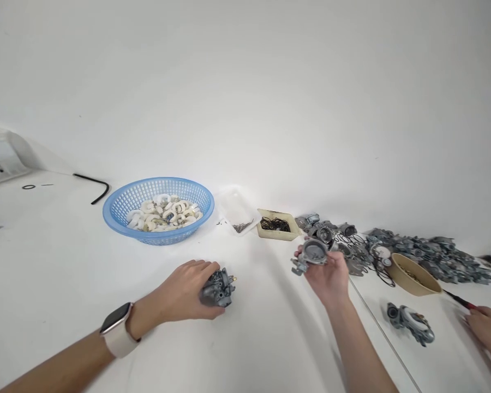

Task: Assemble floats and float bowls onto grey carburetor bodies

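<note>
My left hand (190, 289), with a watch on its wrist, wraps round a dark grey carburetor body (220, 287) low over the white table. A small brass fitting sticks out from its right side. My right hand (329, 275) holds up a grey metal carburetor bowl (314, 252), its round hollow side facing me. The fingers curl behind the bowl and the thumb lies at its right edge. Just beyond the bowl stands a cream tray (278, 234) with thin black rings inside. To its left, a white tray (233, 204) contains a few small pins or screws.
A blue basket (207, 204) of white ring-shaped parts stands at left. Carburetor parts (429, 254) pile along the wall at right, near a tan bowl (421, 289). Another carburetor (411, 323) lies in front. At far right, a co-worker's hand (489, 327) grips a red-handled tool (466, 303).
</note>
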`<state>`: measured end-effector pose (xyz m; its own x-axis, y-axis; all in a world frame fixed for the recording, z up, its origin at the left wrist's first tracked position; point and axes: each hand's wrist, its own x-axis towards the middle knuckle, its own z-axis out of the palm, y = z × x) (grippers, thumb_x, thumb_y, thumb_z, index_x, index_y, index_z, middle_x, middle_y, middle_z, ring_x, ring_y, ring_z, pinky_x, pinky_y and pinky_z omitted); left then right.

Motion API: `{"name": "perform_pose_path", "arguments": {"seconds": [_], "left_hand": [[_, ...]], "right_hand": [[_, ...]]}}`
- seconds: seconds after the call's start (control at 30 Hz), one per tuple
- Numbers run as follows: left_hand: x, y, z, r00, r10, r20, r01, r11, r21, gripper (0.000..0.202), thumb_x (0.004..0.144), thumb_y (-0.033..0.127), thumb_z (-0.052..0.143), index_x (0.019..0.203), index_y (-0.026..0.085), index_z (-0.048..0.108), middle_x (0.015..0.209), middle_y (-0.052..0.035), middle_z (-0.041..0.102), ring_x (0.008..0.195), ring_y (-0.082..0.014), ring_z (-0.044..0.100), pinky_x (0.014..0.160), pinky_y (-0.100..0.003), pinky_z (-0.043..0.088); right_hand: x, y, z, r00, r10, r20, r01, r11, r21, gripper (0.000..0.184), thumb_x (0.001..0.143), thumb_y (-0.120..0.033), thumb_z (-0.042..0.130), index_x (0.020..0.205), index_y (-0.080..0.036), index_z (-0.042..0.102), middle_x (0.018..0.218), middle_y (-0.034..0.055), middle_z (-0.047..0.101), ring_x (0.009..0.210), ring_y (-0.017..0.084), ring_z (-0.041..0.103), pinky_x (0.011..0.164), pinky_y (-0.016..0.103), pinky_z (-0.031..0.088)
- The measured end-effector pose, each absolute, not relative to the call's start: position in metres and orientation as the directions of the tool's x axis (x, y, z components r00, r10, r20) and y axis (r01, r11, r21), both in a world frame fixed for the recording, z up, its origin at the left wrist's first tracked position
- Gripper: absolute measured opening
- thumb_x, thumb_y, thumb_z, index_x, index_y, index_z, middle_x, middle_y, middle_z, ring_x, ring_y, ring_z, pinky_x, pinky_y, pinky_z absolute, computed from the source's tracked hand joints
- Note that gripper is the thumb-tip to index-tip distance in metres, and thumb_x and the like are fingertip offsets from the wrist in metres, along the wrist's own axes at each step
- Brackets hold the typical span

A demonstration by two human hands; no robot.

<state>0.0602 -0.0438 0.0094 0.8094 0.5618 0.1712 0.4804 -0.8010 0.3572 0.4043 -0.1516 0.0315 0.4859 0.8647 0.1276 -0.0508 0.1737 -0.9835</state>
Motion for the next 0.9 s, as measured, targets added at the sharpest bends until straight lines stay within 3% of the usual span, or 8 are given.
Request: {"name": "perform_pose_path", "arguments": {"seconds": [0.07, 0.13, 0.3, 0.5, 0.7, 0.9], "left_hand": [[0.061, -0.044, 0.008, 0.809, 0.555, 0.194, 0.466, -0.806, 0.364, 0.054, 0.072, 0.048, 0.075, 0.115, 0.021, 0.058, 0.099, -0.0065, 0.070, 0.093, -0.0313, 0.068, 0.078, -0.039, 0.051], [0.061, -0.044, 0.007, 0.811, 0.546, 0.211, 0.451, -0.812, 0.371, 0.061, 0.071, 0.045, 0.075, 0.124, 0.022, 0.055, 0.102, -0.0067, 0.071, 0.095, -0.0310, 0.069, 0.082, -0.040, 0.051], [0.062, -0.045, 0.007, 0.820, 0.529, 0.219, 0.432, -0.823, 0.369, 0.064, 0.072, 0.047, 0.076, 0.128, 0.024, 0.054, 0.102, -0.0051, 0.070, 0.094, -0.0302, 0.069, 0.084, -0.040, 0.052], [0.062, -0.046, 0.004, 0.822, 0.530, 0.210, 0.436, -0.821, 0.369, 0.062, 0.072, 0.052, 0.076, 0.123, 0.024, 0.057, 0.096, -0.0045, 0.068, 0.090, -0.0300, 0.068, 0.080, -0.041, 0.051], [0.065, -0.049, 0.001, 0.819, 0.530, 0.219, 0.429, -0.820, 0.378, 0.059, 0.072, 0.055, 0.077, 0.118, 0.022, 0.057, 0.096, -0.0045, 0.068, 0.089, -0.0303, 0.068, 0.081, -0.043, 0.051], [0.067, -0.050, 0.000, 0.819, 0.515, 0.254, 0.414, -0.837, 0.358, 0.056, 0.073, 0.054, 0.076, 0.114, 0.023, 0.057, 0.093, -0.0033, 0.069, 0.086, -0.0289, 0.069, 0.078, -0.041, 0.050]], "right_hand": [[0.370, -0.144, 0.035, 0.431, 0.902, 0.016, -0.258, 0.140, -0.956, 0.048, 0.077, -0.064, 0.059, 0.102, -0.023, 0.069, 0.091, 0.0086, 0.073, 0.085, 0.031, 0.070, 0.069, 0.046, 0.058], [0.337, -0.137, 0.038, 0.393, 0.918, -0.048, -0.359, 0.105, -0.928, 0.042, 0.082, -0.061, 0.058, 0.099, -0.024, 0.068, 0.088, 0.0064, 0.072, 0.081, 0.028, 0.069, 0.064, 0.042, 0.058], [0.291, -0.121, 0.040, 0.340, 0.934, -0.112, -0.467, 0.064, -0.882, 0.030, 0.084, -0.049, 0.063, 0.101, -0.024, 0.065, 0.085, 0.0035, 0.069, 0.076, 0.023, 0.066, 0.063, 0.037, 0.057], [0.276, -0.114, 0.026, 0.424, 0.905, -0.023, -0.333, 0.132, -0.934, 0.026, 0.080, -0.039, 0.067, 0.100, -0.023, 0.065, 0.075, 0.0000, 0.067, 0.068, 0.019, 0.063, 0.061, 0.031, 0.054], [0.247, -0.132, 0.019, 0.466, 0.788, 0.403, 0.181, 0.362, -0.915, 0.023, 0.082, -0.029, 0.061, 0.103, -0.022, 0.068, 0.080, 0.0014, 0.066, 0.068, 0.020, 0.066, 0.061, 0.035, 0.054], [0.241, -0.131, 0.013, 0.419, 0.764, 0.491, 0.348, 0.365, -0.864, 0.023, 0.084, -0.032, 0.060, 0.103, -0.022, 0.068, 0.083, 0.0034, 0.067, 0.068, 0.021, 0.065, 0.062, 0.036, 0.054]]}}
